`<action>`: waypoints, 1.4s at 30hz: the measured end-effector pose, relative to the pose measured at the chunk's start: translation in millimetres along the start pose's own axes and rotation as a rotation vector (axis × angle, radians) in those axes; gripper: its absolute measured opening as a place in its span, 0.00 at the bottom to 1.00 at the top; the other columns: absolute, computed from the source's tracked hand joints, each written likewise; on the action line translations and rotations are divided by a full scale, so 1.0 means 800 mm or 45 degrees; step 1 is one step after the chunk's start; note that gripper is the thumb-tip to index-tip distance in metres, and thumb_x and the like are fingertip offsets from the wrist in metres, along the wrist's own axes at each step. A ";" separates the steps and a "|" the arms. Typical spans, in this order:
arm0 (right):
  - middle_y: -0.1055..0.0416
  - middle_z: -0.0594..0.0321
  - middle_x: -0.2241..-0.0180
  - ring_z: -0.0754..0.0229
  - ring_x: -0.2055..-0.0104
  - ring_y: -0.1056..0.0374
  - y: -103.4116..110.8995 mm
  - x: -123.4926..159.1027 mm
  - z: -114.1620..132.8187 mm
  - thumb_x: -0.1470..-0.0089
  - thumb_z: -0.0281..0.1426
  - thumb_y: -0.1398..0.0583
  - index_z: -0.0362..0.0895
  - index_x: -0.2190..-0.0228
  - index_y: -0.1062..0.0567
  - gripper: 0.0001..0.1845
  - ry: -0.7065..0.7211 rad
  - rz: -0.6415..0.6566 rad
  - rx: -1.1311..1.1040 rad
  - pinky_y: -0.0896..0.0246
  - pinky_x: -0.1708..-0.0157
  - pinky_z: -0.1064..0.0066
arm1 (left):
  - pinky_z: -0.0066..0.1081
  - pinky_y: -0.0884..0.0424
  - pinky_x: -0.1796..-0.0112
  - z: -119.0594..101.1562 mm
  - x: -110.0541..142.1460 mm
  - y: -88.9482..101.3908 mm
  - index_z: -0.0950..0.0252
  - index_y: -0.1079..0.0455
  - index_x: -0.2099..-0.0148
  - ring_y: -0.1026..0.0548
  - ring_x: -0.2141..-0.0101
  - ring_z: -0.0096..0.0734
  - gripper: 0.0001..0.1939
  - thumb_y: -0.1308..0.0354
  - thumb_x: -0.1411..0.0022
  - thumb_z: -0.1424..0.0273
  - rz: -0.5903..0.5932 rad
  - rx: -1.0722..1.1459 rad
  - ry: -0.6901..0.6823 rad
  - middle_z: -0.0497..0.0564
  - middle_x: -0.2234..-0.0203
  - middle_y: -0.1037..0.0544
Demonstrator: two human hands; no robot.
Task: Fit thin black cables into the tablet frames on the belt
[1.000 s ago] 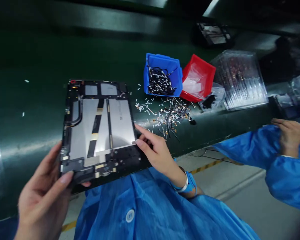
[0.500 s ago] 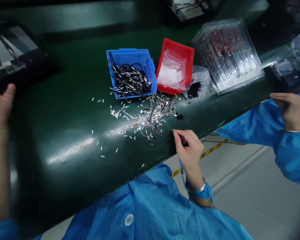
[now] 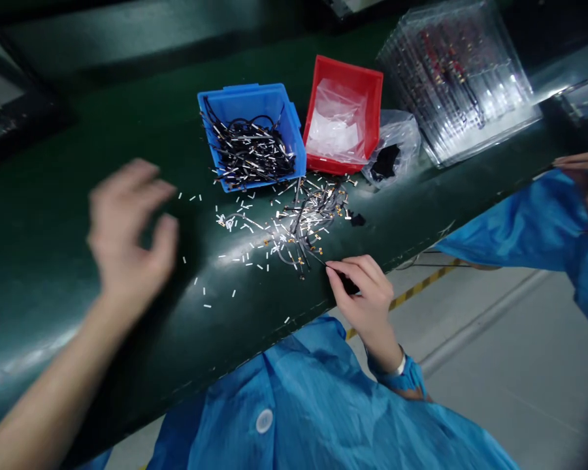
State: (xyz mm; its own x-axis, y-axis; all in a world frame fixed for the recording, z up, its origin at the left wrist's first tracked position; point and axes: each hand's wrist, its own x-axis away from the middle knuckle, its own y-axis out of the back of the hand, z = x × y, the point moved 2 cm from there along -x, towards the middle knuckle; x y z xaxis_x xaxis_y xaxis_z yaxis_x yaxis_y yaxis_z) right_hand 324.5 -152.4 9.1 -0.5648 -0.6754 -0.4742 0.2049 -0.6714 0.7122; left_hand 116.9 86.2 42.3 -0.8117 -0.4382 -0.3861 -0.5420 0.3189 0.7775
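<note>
My right hand (image 3: 362, 294) is pinched shut on a thin black item (image 3: 343, 279) at the near edge of a loose pile of black cables (image 3: 306, 225). Its thin tip reaches toward the pile. My left hand (image 3: 130, 232), blurred, hangs over the green bench (image 3: 142, 339) with fingers apart, holding nothing. Small white pieces (image 3: 206, 305) lie scattered near it. Behind the pile stand a blue plastic bin (image 3: 294, 134) full of cables and a red plastic bin (image 3: 343, 66) holding clear plastic.
A dark tablet (image 3: 4, 85) lies at the upper left edge. A stack of clear trays (image 3: 455, 78) and a plastic bag (image 3: 396, 134) stand at the back right. A co-worker's hand (image 3: 585, 179) and blue sleeve (image 3: 524, 228) enter at right. Below the bench is a grey floor (image 3: 500, 365).
My left hand has let go of the tablet and moved over the bench, with the tablet now at the far upper left. My right hand has left the tablet and pinched the thin item.
</note>
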 end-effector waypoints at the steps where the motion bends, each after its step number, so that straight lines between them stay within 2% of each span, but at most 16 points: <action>1: 0.28 0.61 0.74 0.62 0.72 0.33 -0.002 0.000 0.002 0.45 0.24 0.40 0.45 0.69 0.23 0.06 0.017 -0.003 -0.013 0.36 0.73 0.68 | 0.49 0.39 0.42 -0.017 -0.013 -0.028 0.60 0.37 0.40 0.36 0.40 0.44 0.20 0.47 0.34 0.73 0.087 -0.042 -0.143 0.52 0.40 0.34; 3: 0.28 0.61 0.73 0.62 0.72 0.33 -0.005 0.000 0.005 0.45 0.24 0.40 0.45 0.69 0.24 0.06 0.044 0.000 -0.032 0.35 0.72 0.68 | 0.47 0.36 0.45 -0.054 -0.018 -0.075 0.65 0.38 0.40 0.33 0.42 0.44 0.20 0.49 0.33 0.75 0.309 -0.129 -0.444 0.56 0.42 0.31; 4: 0.28 0.61 0.73 0.62 0.71 0.33 -0.007 0.001 0.006 0.45 0.23 0.40 0.45 0.69 0.24 0.06 0.053 0.007 -0.034 0.35 0.72 0.68 | 0.46 0.37 0.44 -0.070 -0.013 -0.091 0.68 0.38 0.39 0.34 0.41 0.45 0.20 0.50 0.33 0.74 0.399 -0.159 -0.515 0.58 0.41 0.31; 7: 0.27 0.60 0.73 0.61 0.71 0.32 -0.009 0.003 0.008 0.45 0.23 0.40 0.44 0.69 0.24 0.06 0.071 0.023 -0.032 0.34 0.71 0.68 | 0.45 0.41 0.42 -0.095 0.010 -0.107 0.73 0.40 0.37 0.38 0.39 0.45 0.23 0.54 0.31 0.69 0.511 -0.208 -0.558 0.59 0.39 0.34; 11: 0.27 0.61 0.73 0.62 0.71 0.32 -0.009 0.005 0.008 0.45 0.23 0.40 0.45 0.69 0.24 0.06 0.083 0.002 -0.031 0.34 0.72 0.68 | 0.42 0.43 0.41 -0.090 0.026 -0.095 0.73 0.39 0.37 0.39 0.38 0.43 0.23 0.55 0.30 0.68 0.501 -0.208 -0.554 0.59 0.39 0.35; 15: 0.27 0.61 0.73 0.62 0.71 0.31 -0.011 0.004 0.008 0.45 0.22 0.39 0.44 0.69 0.24 0.05 0.102 -0.010 -0.022 0.34 0.71 0.69 | 0.41 0.45 0.40 -0.087 0.017 -0.095 0.72 0.39 0.37 0.39 0.38 0.42 0.23 0.55 0.30 0.68 0.462 -0.192 -0.530 0.58 0.38 0.35; 19: 0.27 0.62 0.73 0.62 0.71 0.31 -0.011 0.004 0.006 0.45 0.22 0.39 0.44 0.69 0.25 0.05 0.097 -0.017 -0.019 0.35 0.72 0.69 | 0.43 0.50 0.37 -0.097 0.009 -0.108 0.72 0.43 0.34 0.45 0.35 0.44 0.28 0.54 0.30 0.62 0.545 -0.166 -0.529 0.59 0.36 0.40; 22: 0.26 0.63 0.73 0.62 0.71 0.31 -0.011 0.005 0.004 0.44 0.23 0.40 0.45 0.69 0.25 0.06 0.088 -0.023 -0.023 0.35 0.73 0.69 | 0.44 0.50 0.37 -0.100 0.015 -0.109 0.73 0.44 0.34 0.47 0.34 0.45 0.29 0.55 0.30 0.61 0.608 -0.176 -0.538 0.59 0.35 0.42; 26: 0.27 0.63 0.74 0.63 0.71 0.31 -0.010 0.005 0.002 0.45 0.23 0.39 0.45 0.69 0.25 0.05 0.073 -0.037 -0.031 0.37 0.74 0.70 | 0.43 0.46 0.38 -0.095 0.039 -0.094 0.73 0.44 0.34 0.47 0.34 0.42 0.27 0.56 0.29 0.63 0.634 -0.158 -0.529 0.58 0.34 0.43; 30: 0.26 0.64 0.74 0.63 0.71 0.31 -0.010 0.002 -0.002 0.45 0.23 0.39 0.45 0.69 0.24 0.06 0.055 -0.059 -0.030 0.39 0.75 0.70 | 0.44 0.41 0.39 -0.091 0.054 -0.072 0.72 0.41 0.37 0.44 0.35 0.41 0.23 0.55 0.29 0.67 0.639 -0.003 -0.535 0.58 0.37 0.37; 33: 0.26 0.65 0.74 0.64 0.72 0.32 -0.006 -0.001 -0.007 0.45 0.23 0.39 0.46 0.69 0.24 0.06 0.030 -0.100 -0.018 0.40 0.75 0.71 | 0.45 0.37 0.41 -0.090 0.055 -0.057 0.71 0.37 0.40 0.41 0.37 0.40 0.19 0.53 0.31 0.74 0.548 0.165 -0.470 0.59 0.41 0.31; 38: 0.26 0.65 0.73 0.64 0.71 0.32 -0.001 -0.003 -0.008 0.46 0.23 0.38 0.46 0.69 0.24 0.06 0.029 -0.116 -0.003 0.40 0.74 0.70 | 0.43 0.29 0.49 -0.083 0.059 -0.043 0.70 0.33 0.47 0.30 0.44 0.42 0.16 0.47 0.36 0.82 0.193 0.154 -0.226 0.63 0.49 0.25; 42: 0.26 0.65 0.74 0.64 0.71 0.32 -0.005 0.000 0.006 0.46 0.22 0.38 0.46 0.69 0.24 0.06 0.063 -0.073 -0.053 0.39 0.74 0.71 | 0.43 0.29 0.50 -0.078 0.063 -0.049 0.69 0.31 0.48 0.26 0.48 0.42 0.15 0.48 0.36 0.82 0.216 -0.059 -0.359 0.60 0.51 0.23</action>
State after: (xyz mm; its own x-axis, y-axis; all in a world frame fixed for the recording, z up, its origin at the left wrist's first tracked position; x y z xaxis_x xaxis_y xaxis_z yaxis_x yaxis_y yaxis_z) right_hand 320.0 -148.6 8.7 -0.5363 -0.6491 -0.5395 0.2072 -0.7209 0.6613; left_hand 111.1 -0.5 23.4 -0.9214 -0.1299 -0.3662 -0.3885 0.3257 0.8620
